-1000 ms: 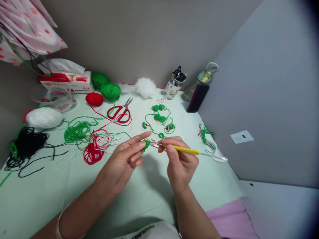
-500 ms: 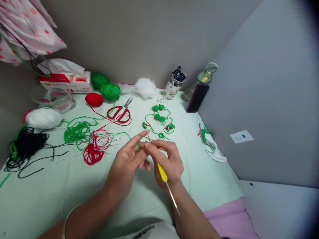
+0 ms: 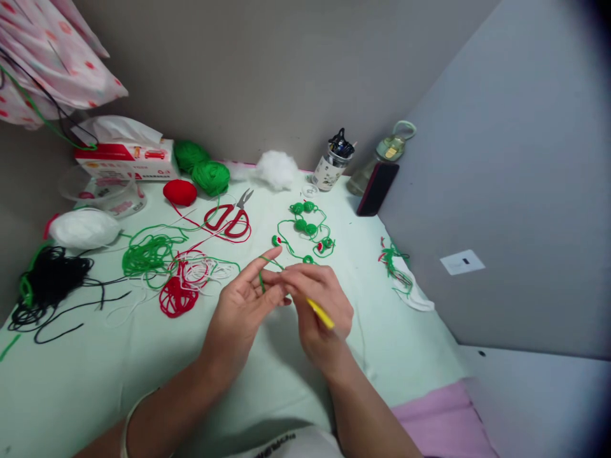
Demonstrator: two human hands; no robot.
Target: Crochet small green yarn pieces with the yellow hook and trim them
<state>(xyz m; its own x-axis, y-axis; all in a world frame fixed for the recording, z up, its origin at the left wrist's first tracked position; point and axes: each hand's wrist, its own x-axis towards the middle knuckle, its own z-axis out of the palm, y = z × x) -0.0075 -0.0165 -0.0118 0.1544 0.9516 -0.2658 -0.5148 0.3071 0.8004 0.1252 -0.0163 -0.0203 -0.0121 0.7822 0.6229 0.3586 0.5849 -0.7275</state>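
Observation:
My right hand [image 3: 325,312] grips a crochet hook [image 3: 321,314] by its yellow handle. Its tip is hidden among the fingers, close to the other hand. Green yarn [image 3: 261,281] runs over the raised index finger of my left hand [image 3: 245,305], whose thumb and middle finger pinch together; whatever small piece lies between them is hidden. Just beyond the hands, several small green crocheted pieces [image 3: 300,226], some with red, lie on the pale green cloth with their yarn tails.
Red-handled scissors [image 3: 237,222] lie behind tangled green yarn [image 3: 147,254], red yarn [image 3: 177,296] and black yarn [image 3: 57,277]. Along the back stand a tissue box [image 3: 128,159], white stuffing [image 3: 277,169], a pen jar [image 3: 329,168], a bottle [image 3: 365,178] and a phone [image 3: 377,189]. Yarn scraps [image 3: 396,270] lie right.
The crochet hook has turned: its handle now points more to the right and its metal rear end is blurred. My right hand has rolled slightly; my left hand stays nearly in place.

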